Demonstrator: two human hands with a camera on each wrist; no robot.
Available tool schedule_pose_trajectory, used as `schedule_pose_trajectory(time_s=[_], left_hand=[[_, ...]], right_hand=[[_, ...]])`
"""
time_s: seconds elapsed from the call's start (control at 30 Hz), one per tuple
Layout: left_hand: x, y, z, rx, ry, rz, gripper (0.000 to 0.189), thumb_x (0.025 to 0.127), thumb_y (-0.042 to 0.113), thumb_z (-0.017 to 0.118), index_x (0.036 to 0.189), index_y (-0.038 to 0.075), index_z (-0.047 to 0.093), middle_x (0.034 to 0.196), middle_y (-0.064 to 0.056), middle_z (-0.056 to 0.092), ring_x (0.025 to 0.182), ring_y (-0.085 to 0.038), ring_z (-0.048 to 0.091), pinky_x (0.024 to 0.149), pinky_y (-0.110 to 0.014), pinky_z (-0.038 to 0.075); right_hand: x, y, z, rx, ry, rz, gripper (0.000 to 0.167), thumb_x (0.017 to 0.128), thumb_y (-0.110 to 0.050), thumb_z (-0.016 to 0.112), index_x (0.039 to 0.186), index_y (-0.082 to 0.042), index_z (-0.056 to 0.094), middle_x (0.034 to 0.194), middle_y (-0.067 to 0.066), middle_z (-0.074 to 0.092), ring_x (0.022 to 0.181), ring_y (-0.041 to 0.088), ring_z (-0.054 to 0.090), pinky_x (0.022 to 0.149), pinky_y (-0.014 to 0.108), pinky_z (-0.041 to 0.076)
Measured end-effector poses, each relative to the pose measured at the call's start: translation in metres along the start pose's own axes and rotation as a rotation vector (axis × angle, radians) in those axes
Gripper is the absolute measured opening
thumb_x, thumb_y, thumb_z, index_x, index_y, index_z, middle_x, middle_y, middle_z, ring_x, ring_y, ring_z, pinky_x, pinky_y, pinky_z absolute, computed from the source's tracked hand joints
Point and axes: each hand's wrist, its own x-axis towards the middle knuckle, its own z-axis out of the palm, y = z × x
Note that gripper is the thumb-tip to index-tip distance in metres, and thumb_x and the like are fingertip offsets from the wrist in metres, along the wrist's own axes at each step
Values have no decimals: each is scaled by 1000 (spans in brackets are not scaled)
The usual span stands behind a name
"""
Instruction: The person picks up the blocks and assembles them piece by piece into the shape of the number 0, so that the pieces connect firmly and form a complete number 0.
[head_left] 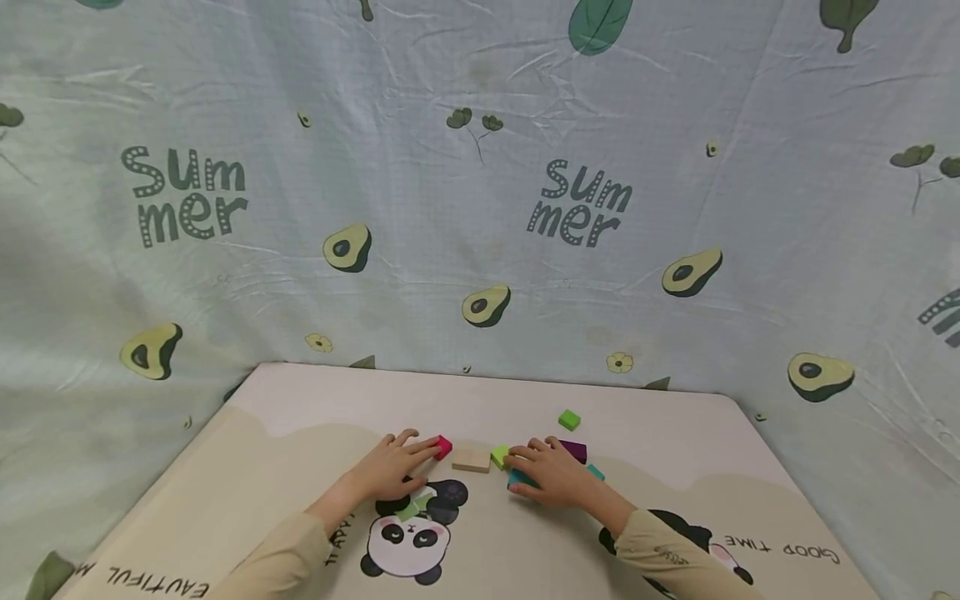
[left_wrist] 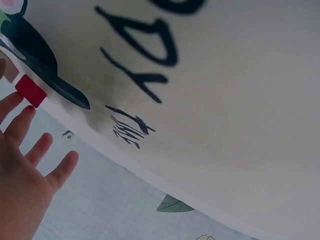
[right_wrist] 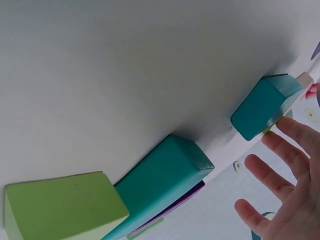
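In the head view, my left hand (head_left: 388,468) is over the table with spread fingers, its fingertips at a red block (head_left: 444,447). The left wrist view shows one fingertip touching that red block (left_wrist: 31,91). Right of it lie a beige block (head_left: 471,460) and a lime green block (head_left: 499,456). My right hand (head_left: 558,475) reaches over a teal block (head_left: 520,479), fingers spread and fairly straight in the right wrist view. There its fingertips meet the far side of the teal block (right_wrist: 260,109); the thumb is out of that view.
Beyond the right hand lie a purple block (head_left: 573,451) and a green block (head_left: 569,419). A second teal block (head_left: 596,472) is partly covered by the right arm. Another green block (right_wrist: 62,205) shows close in the right wrist view. A printed curtain (head_left: 420,192) hangs behind the table.
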Motion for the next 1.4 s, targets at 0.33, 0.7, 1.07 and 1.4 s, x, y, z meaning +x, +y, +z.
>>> schedule_pose_trajectory(time_s=[0.33,0.7,1.07,1.4], left_hand=[[-2,3,1,109,45,23,43,86,32,54,124,12,52,125,-8,52,114,-29,44,87,-46,41],[0,3,5,98,40,24,43,87,34,52,126,15,50,125,-4,52,113,-27,45,86,-46,41],[3,4,2,97,31,14,42,87,34,51,125,16,52,125,-4,53,114,-27,46,86,-50,41],[2,4,2,96,45,20,40,87,34,52,123,15,54,125,-3,54,114,-27,46,86,-50,41]], right_hand=[[1,0,0,-5,-3,3,46,89,-47,42,126,-20,50,127,-2,52,110,18,48,90,42,38],[0,-2,-1,-10,-2,1,46,89,-46,42,125,-19,50,127,-2,53,110,18,49,90,42,39],[-1,2,5,13,81,-43,52,92,-52,30,125,-18,50,124,0,54,106,19,49,87,42,39],[0,-2,-1,-13,3,7,46,89,-47,42,126,-20,50,127,-1,53,109,18,49,90,42,39]])
